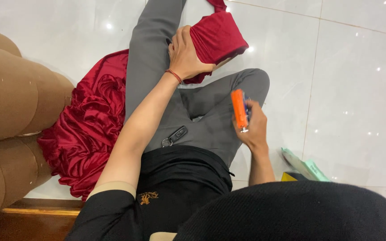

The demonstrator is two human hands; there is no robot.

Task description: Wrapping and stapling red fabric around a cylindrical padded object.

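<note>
I sit on the floor in grey trousers with my legs stretched out. My left hand (186,56) grips a folded piece of dark red cloth (220,35) and presses it against my raised left leg. My right hand (254,130) is held above my bent right knee and is closed around a slim orange tool (239,108) with a small metal tip at its lower end. The tool stands nearly upright, apart from the cloth.
A heap of shiny red fabric (86,129) lies on the floor beside my left leg, against a brown padded sofa (5,111). A black key fob (177,135) rests on my lap. Green packets (304,166) lie on the white tiled floor (358,89) at right.
</note>
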